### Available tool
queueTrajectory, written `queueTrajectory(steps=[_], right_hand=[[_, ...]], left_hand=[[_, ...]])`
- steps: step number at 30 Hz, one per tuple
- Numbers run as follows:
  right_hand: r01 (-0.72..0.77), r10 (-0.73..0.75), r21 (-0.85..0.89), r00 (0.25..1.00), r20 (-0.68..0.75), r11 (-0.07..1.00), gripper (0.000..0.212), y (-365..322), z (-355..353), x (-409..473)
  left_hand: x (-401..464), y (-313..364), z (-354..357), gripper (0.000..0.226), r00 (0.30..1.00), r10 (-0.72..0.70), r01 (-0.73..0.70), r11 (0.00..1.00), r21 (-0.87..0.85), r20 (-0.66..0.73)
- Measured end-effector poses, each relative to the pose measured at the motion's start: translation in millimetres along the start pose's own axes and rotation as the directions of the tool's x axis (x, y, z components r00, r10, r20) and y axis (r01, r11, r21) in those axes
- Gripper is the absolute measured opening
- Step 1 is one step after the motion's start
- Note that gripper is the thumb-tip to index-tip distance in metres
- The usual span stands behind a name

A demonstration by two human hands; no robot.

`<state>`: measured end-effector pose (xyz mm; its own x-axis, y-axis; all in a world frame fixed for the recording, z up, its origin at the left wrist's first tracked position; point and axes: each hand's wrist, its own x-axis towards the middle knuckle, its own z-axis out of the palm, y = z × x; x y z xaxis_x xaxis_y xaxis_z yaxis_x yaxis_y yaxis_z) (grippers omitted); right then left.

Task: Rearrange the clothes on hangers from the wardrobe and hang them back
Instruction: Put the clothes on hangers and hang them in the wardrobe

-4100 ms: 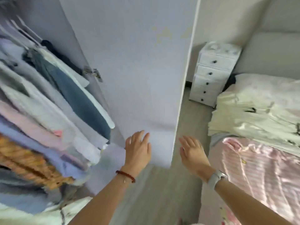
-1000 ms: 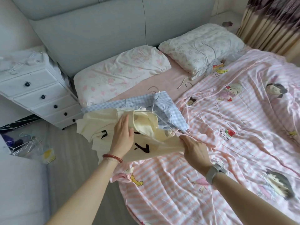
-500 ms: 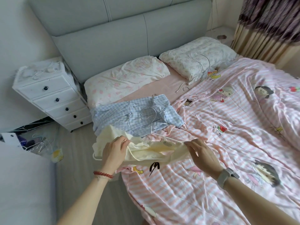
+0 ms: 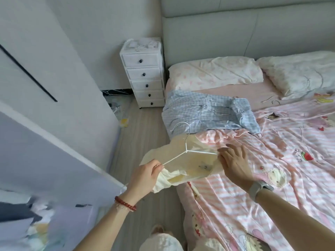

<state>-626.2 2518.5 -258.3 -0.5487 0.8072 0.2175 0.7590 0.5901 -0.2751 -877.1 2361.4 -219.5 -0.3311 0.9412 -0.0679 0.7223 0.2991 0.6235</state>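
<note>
Bed [image 4: 272, 205] with pink striped cover carries two pillows, one blue checked garment [image 4: 208, 115], and at its near edge one cream garment [image 4: 183, 160] on a white hanger [image 4: 188, 151]: left hand [image 4: 145, 176] pinches hanger's end, right hand [image 4: 233, 162], fingers loosely straight, touches cloth; wardrobe clothes lower left blurred.

The pink striped cartoon-print bed sheet [image 4: 272, 178] bears small dark characters beside a watermelon print. They are too small to read. Nothing else carries legible text.
</note>
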Motion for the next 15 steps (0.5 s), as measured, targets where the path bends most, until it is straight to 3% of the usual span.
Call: queueTrajectory(steps=[3, 5, 8, 10, 13, 15], right_hand=[[0.257, -0.258, 0.027, 0.960, 0.105, 0.966, 0.049, -30.2, 9.8, -4.9], [0.391, -0.394, 0.052, 0.906, 0.156, 0.919, 0.044, -62.0, 10.6, -3.6], [0.503, -0.524, 0.154, 0.835, 0.169, 0.851, 0.024, -113.1, 16.5, -9.9], [0.533, -0.571, 0.234, 0.807, 0.148, 0.813, 0.028, -149.6, 16.5, -17.4], [0.622, -0.671, 0.286, 0.733, 0.116, 0.729, 0.027, -213.6, 14.6, -29.7], [0.682, -0.752, 0.341, 0.644, 0.140, 0.647, 0.027, -264.4, 10.8, -41.6]], left_hand=[[-45.7, -35.5, -13.2, 0.020, 0.992, -0.117, 0.114, 0.992, -0.044, -0.057], [-74.0, -58.2, -25.2, 0.015, 0.966, -0.186, 0.181, 0.982, -0.045, -0.180], [-119.2, -87.5, -47.9, 0.021, 0.913, -0.218, 0.203, 0.976, -0.081, -0.344], [-152.6, -104.9, -68.4, 0.024, 0.875, -0.237, 0.220, 0.971, -0.090, -0.422], [-208.7, -129.0, -101.0, 0.036, 0.782, -0.255, 0.301, 0.954, -0.013, -0.568], [-249.8, -144.7, -119.2, 0.039, 0.692, -0.299, 0.404, 0.915, 0.009, -0.657]])
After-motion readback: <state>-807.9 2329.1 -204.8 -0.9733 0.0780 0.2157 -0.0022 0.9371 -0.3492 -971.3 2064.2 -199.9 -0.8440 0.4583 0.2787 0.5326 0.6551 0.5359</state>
